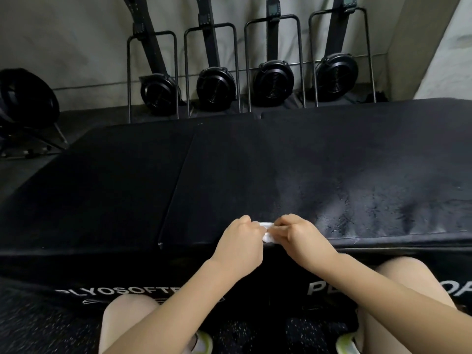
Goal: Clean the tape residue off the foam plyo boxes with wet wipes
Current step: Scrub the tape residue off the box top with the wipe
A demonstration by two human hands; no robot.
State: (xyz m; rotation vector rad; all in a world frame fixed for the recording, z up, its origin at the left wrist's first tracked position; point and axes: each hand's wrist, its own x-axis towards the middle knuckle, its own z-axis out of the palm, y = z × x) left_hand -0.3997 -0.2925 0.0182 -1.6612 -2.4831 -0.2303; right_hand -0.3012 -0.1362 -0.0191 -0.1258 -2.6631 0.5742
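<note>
The wet wipe (268,232) is bunched small and white at the near top edge of the right plyo box (357,175), pinched between both hands — the left hand (241,238) grips one end, the right hand (297,232) the other, as if refolding it. Just right of the hands, the box top carries a greyish patch (339,208) with dark flecks: wet sheen or residue, I cannot tell which. The left plyo box (102,187), flush beside it, looks matte and unmarked. Judged from this, the cleaning is mid-way at best — that patch seems to need more passes. Rowing machines (217,88) stand against the wall behind.
</note>
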